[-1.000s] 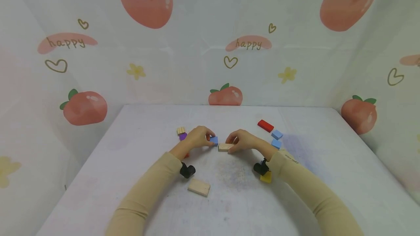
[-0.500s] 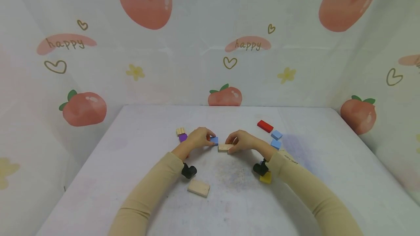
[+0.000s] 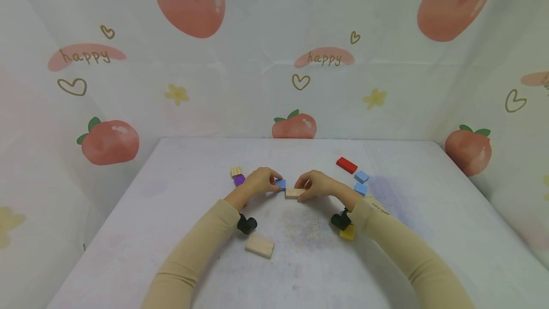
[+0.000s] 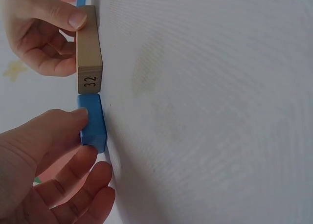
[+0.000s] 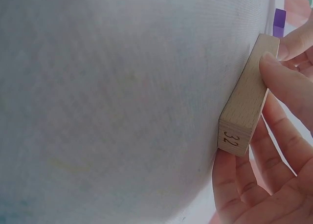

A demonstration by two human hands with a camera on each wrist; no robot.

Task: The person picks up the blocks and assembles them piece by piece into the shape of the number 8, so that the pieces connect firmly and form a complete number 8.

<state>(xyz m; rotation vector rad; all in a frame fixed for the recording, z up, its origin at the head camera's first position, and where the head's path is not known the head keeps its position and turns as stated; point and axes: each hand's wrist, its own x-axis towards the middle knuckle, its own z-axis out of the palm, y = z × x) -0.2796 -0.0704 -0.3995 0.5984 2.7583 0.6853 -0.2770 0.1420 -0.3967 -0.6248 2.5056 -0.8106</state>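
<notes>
My left hand (image 3: 259,180) pinches a small blue block (image 4: 93,126) between thumb and fingers at the middle of the table. Just right of it, my right hand (image 3: 319,183) holds a plain wooden block (image 5: 244,92) by its sides, thumb on the near face. The number 32 is marked on that block's end. In the left wrist view, the blue block lies end to end with the wooden one, at most a thin line between them. Both blocks rest on the white tabletop. The right hand's fingers hide part of the wooden block's far side.
A red block (image 3: 346,165) and two light blue blocks lie beyond the right forearm. A yellow block (image 3: 347,232) sits near the right wrist. Left of the left hand are a purple block (image 3: 239,180) and a ridged wooden piece (image 3: 236,171). Nearer lies a flat wooden block (image 3: 259,246).
My left hand has shifted very slightly to the right with the blue block, narrowing the small gap to the wooden block. My right hand has stayed nearly still.
</notes>
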